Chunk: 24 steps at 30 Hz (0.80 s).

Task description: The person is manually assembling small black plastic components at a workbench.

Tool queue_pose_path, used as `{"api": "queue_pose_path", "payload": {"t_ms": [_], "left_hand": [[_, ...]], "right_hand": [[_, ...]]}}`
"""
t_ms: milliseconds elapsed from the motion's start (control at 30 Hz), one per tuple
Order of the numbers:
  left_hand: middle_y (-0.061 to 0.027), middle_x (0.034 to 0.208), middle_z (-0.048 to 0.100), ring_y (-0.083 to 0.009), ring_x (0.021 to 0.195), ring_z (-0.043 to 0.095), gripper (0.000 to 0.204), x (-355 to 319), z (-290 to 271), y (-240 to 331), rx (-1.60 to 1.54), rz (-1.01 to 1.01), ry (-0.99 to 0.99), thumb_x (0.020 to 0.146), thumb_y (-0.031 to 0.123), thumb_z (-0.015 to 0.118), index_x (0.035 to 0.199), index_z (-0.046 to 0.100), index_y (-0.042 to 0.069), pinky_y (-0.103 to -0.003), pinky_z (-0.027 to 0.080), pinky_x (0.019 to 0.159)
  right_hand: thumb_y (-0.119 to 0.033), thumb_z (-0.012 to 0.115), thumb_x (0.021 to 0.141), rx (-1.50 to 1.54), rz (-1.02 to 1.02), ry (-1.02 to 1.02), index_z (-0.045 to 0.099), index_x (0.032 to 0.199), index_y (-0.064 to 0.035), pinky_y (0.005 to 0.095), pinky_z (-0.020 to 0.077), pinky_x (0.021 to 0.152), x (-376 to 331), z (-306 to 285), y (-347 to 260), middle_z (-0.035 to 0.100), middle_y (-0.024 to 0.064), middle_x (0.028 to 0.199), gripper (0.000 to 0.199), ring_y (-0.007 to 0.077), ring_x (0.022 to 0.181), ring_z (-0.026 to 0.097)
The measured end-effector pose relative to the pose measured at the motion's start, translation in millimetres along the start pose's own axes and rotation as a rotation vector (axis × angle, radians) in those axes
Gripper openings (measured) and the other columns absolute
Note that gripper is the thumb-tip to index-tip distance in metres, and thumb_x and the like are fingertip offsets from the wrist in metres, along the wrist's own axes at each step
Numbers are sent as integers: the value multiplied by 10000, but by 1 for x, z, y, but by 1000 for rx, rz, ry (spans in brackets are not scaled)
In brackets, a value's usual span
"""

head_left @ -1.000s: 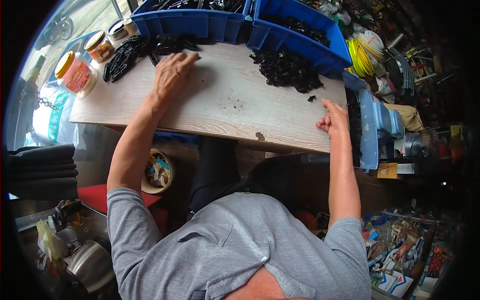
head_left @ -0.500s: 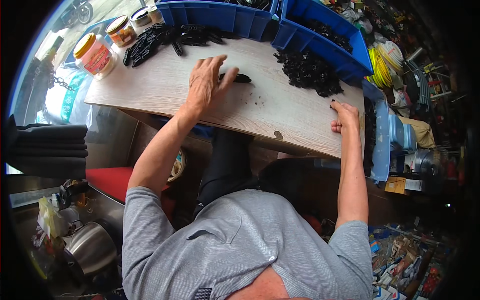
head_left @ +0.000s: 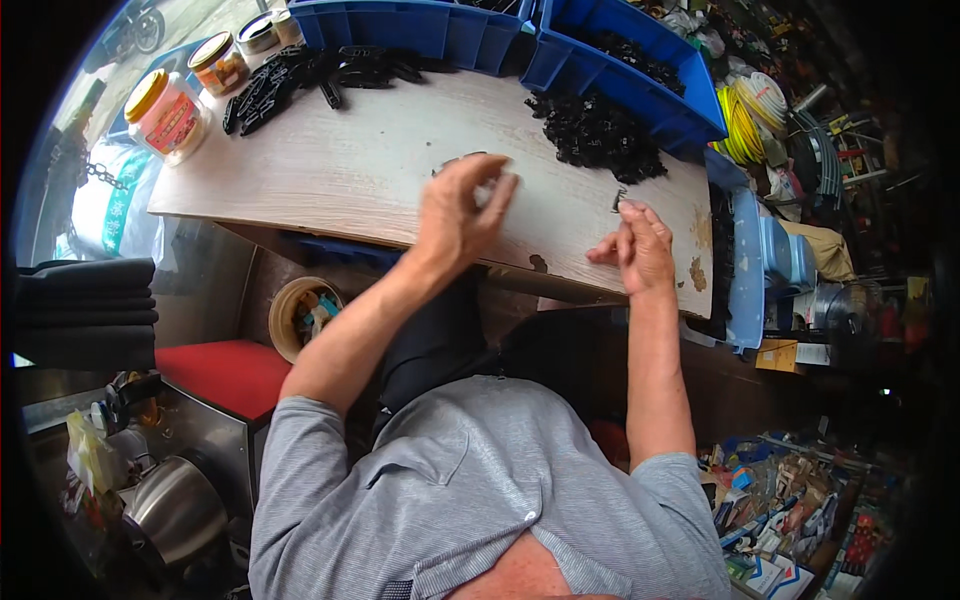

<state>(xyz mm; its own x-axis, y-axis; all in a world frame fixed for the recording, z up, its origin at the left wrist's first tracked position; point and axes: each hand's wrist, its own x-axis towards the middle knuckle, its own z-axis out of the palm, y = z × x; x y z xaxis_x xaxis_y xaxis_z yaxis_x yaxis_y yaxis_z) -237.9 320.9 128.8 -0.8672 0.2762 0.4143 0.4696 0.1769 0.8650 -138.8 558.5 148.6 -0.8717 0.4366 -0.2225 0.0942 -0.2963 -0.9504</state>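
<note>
My left hand [head_left: 458, 212] is over the table, its fingers bent and the thumb apart from them. Behind its fingers shows the edge of a long black plastic piece [head_left: 468, 156], mostly hidden by the hand; no grip on it is visible. My right hand [head_left: 640, 243] pinches a small black plastic part with prongs [head_left: 618, 198] between thumb and forefinger, its other fingers loosely bent. Beyond that hand lies a heap of small black plastic parts [head_left: 597, 137]. At the far left, long black plastic pieces [head_left: 275, 88] are piled up.
The pale wooden table [head_left: 320, 170] has a chipped front edge. Two blue bins [head_left: 415, 38] stand along its back, the right one [head_left: 625, 85] holding black parts. Jars [head_left: 165, 118] line the left end. Below the table is a round bucket [head_left: 285, 325]; a light blue container [head_left: 745, 270] adjoins the right end.
My left hand has moved right, over the long black piece. My right hand has come left and inward from the table's right side, with the small black part now plainly showing in its fingertips.
</note>
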Motion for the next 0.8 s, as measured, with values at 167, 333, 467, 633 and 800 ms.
{"api": "queue_pose_path", "payload": {"t_ms": [167, 333, 467, 633, 800], "left_hand": [[-102, 973, 708, -154, 841, 684, 353, -11, 60, 35, -917, -557, -352, 971, 216, 653, 1220, 630, -33, -262, 553, 685], [-86, 926, 698, -129, 766, 681, 264, -8, 70, 31, -1133, -658, -325, 942, 153, 681, 1118, 639, -40, -246, 585, 641], [-68, 854, 669, -108, 709, 672, 115, -8, 65, 32, -1202, -738, -287, 919, 91, 687, 957, 632, -3, -214, 596, 618], [-57, 833, 658, -100, 685, 657, 111, -8, 67, 29, -1181, -731, -243, 909, 77, 681, 951, 630, -12, -205, 589, 617], [-43, 817, 651, -101, 695, 649, 141, -9, 65, 32, -1046, -693, -267, 883, 92, 696, 958, 650, -18, -212, 549, 623]], "right_hand": [[-146, 675, 927, 33, -102, -183, 627, 996, -68, 184, 424, 469, -5, 11, 16, 551, -32, 593, 115, 58, 440, 480], [-111, 673, 935, 88, -139, -147, 636, 1025, -63, 145, 367, 456, -5, 7, 27, 659, -10, 801, 109, 22, 485, 457], [-120, 705, 911, 45, -149, -116, 653, 1013, -43, 144, 339, 461, -12, 22, 21, 642, -25, 757, 138, 2, 500, 444], [-100, 716, 889, 35, -205, -132, 645, 1063, -20, 162, 348, 494, -14, 22, 19, 620, -35, 734, 204, 16, 519, 455], [-122, 732, 878, 13, -167, -82, 650, 1047, -29, 181, 351, 492, -16, 25, 16, 576, -30, 657, 209, 35, 505, 457]]}}
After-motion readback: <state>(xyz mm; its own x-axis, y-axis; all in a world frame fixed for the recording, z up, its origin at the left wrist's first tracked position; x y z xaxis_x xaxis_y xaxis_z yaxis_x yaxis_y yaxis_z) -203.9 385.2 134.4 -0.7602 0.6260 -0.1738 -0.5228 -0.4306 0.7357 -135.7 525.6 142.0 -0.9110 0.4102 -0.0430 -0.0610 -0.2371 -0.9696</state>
